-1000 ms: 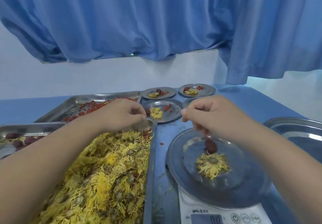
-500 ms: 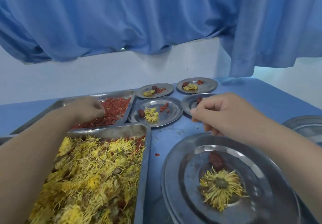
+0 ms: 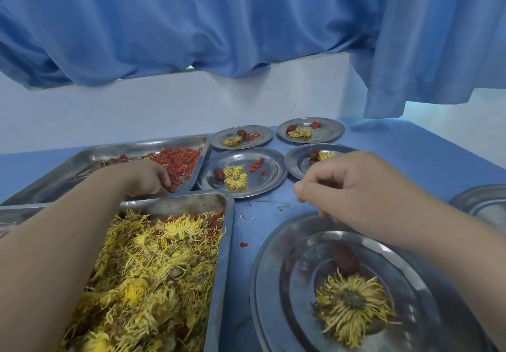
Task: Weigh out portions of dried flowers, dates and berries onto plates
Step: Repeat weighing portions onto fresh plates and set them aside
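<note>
Curled fingers of L hand (image 3: 142, 177) dip tips-down into the red berries (image 3: 180, 160) at the near corner of the berry tray (image 3: 90, 157); tips are buried, so can't tell if any are pinched. L forearm reaches across the flower tray (image 3: 220, 256). R hand (image 3: 353, 187) hovers back-up over the far rim of the near plate (image 3: 273, 283), fingers curled in, thumb tip against forefinger, nothing seen in it

Berries: small, wrinkled, oblong, piled toward the tray's plate-side end, bare steel at the other. Near plate: round shiny steel w/ stepped rings, carrying one dark red wrinkled date (image 3: 345, 260) touching one spiky yellow dried flower (image 3: 351, 301) in front of it. Flower tray: rectangular steel, heaped w/ stringy yellow dried flowers (image 3: 153, 269) & a few red bits

Four small plates (image 3: 269, 172) sit beyond in 2 rows, each w/ a flower & date; berries show on three. One stray berry (image 3: 243, 244) lies on the blue table (image 3: 410, 154) btwn flower tray & near plate. Blue curtain (image 3: 246, 23) hangs behind
</note>
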